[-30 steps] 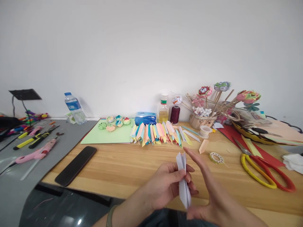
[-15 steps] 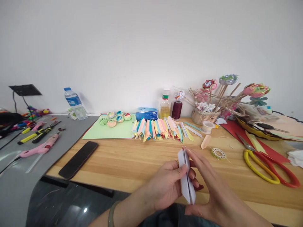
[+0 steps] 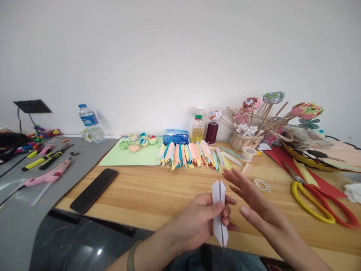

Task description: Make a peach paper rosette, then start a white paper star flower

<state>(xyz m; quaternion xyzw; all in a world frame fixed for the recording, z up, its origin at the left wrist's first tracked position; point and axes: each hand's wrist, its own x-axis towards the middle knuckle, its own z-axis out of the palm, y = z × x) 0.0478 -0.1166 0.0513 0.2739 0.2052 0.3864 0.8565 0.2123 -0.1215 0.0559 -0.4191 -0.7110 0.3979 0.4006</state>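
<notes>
My left hand [image 3: 201, 218] grips a folded white paper strip [image 3: 217, 222] with pointed ends and a seam down its middle. The thumb presses on its front and the fingers wrap behind. To the right of the paper, my right hand [image 3: 258, 207] is raised with fingers stretched out, apart from the paper and holding nothing. Beyond the hands lies a row of folded coloured paper pieces [image 3: 186, 154]. A peach paper piece [image 3: 247, 169] and a small white spool ring [image 3: 261, 184] lie just behind my right hand.
Scissors [image 3: 313, 195] with red and yellow handles lie at right. A black phone [image 3: 94, 190] sits at left, a pink glue gun [image 3: 49, 175] beyond it. Paper balls [image 3: 134, 146] rest on green paper [image 3: 113, 160]. Toward the wall stand a thread cone [image 3: 211, 132] and a basket [image 3: 244, 141].
My right hand has let go of the paper's edge and moved right and away, its fingers opening. The paper in my left hand has turned to face me more squarely.
</notes>
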